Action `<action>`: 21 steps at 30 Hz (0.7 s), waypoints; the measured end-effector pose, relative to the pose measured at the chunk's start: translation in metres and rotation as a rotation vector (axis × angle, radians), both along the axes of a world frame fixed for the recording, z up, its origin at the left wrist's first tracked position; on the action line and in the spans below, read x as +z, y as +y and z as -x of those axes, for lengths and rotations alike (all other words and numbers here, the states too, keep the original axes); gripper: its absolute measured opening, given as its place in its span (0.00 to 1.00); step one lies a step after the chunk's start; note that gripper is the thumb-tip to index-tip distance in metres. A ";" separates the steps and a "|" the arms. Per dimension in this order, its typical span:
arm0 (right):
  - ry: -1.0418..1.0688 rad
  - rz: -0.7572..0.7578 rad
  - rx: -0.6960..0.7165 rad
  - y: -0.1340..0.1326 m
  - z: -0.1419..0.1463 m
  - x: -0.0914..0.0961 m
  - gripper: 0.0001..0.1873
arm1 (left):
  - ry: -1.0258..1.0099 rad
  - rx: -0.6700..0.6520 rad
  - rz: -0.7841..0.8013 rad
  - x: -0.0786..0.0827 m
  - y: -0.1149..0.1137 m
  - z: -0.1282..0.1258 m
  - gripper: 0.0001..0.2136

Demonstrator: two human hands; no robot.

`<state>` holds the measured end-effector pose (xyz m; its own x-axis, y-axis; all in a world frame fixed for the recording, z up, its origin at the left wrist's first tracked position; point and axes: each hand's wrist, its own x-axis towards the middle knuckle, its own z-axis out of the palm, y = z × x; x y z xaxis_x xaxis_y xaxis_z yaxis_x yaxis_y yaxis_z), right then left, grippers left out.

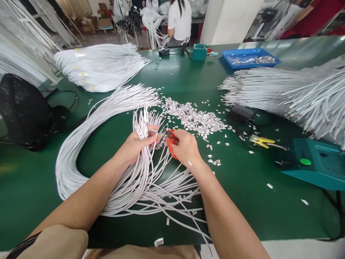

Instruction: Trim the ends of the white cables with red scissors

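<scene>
My left hand [138, 143] is closed around part of a bundle of white cables [140, 180], whose cut ends stand up above the fingers. In my right hand [185, 145] is a pair of small cutters with red handles [171, 144]; their blades point toward the left hand's fingertips and the cables. The rest of the bundle curves in a wide loop to the left, and its far ends lie beside a heap of small silvery foil pieces [194, 117]. Loose cable ends fan out below my right wrist. Whether the blades touch a cable I cannot make out.
A blue tray [250, 59] with small pieces stands at the back. More cable bundles lie far left [97, 66] and right [256, 88]. Yellow-handled pliers [262, 141] and a teal machine [318, 162] are at right. A black bag [23, 111] sits left. A person [180, 21] sits beyond the table.
</scene>
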<state>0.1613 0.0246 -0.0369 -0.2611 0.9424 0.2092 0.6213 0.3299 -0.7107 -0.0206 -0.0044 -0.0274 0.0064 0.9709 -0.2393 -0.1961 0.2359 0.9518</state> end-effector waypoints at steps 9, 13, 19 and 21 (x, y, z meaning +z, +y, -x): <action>-0.193 -0.056 0.082 0.002 -0.005 -0.001 0.13 | 0.069 -0.014 -0.020 0.003 -0.001 0.000 0.23; -0.200 0.147 0.046 0.000 -0.006 0.007 0.18 | 0.152 -0.002 -0.039 0.005 -0.002 -0.002 0.20; -0.262 0.181 0.070 -0.003 -0.003 0.010 0.18 | 0.286 0.039 -0.136 0.002 -0.002 -0.004 0.12; -0.281 0.187 0.072 -0.003 -0.002 0.010 0.17 | 0.340 0.028 -0.154 0.002 -0.002 -0.003 0.12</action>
